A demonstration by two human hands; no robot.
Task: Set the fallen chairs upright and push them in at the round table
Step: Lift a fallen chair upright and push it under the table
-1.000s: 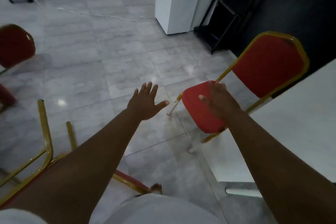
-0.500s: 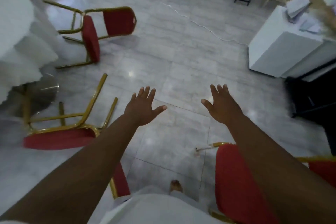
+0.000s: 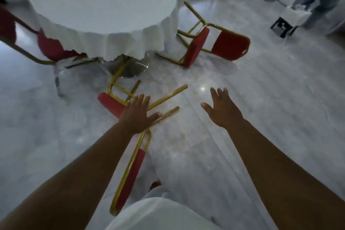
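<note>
**Two chairs down beside the round bench, both hands open above the floor**

On the grey tiled floor [image 3: 261, 117], seen from the head camera, two red-and-gold chairs lie tipped over near the round bench [image 3: 100, 0], which is draped in a white cloth reaching most of the way to its metal base.

Nearest the person, one fallen chair [image 3: 128, 172] lies with its backrest toward the camera and its gold legs pointing up and away toward the bench base. The left hand [image 3: 138, 115] hovers over this chair's frame, fingers spread and straight; its grip is apart and closed on nothing, and whether the palm touches the frame cannot be told.

A second fallen chair [image 3: 209, 43] lies on its side to the right of the bench, seat on edge, backrest facing right, legs toward the cloth.

The right hand [image 3: 222, 112] is held out over bare tiles between the two chairs, fingers spread, its grip apart and empty.

At the left of the bench a third chair [image 3: 46, 46] sits with its seat partly under the cloth, blurred.
</note>
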